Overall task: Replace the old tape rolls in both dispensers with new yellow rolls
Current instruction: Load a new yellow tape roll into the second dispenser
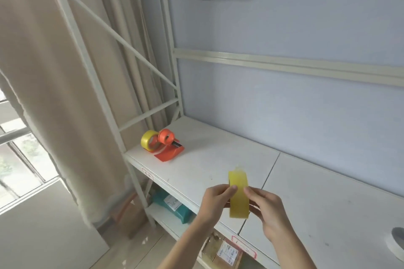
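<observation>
Surface: white shelf board point(218, 155) on a pale metal rack, against a bluish wall.
Yellow roll point(238, 194): held edge-on above the shelf's front edge, between both hands.
Left hand point(215, 202): thumb and fingers pinching the roll's left side.
Right hand point(265, 209): fingers pinching its right side.
Orange dispenser point(167, 147): far left on the shelf, second yellow roll point(148, 140) touching its left end.

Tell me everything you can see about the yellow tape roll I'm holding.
The yellow tape roll is a wide ring of translucent, glossy yellow tape, seen nearly edge-on and held upright above the front of the white shelf. The left hand pinches its left side, and the right hand grips the right. A faint loose end seems to lift at its top, though blur makes that uncertain. It touches only the hands.
</observation>
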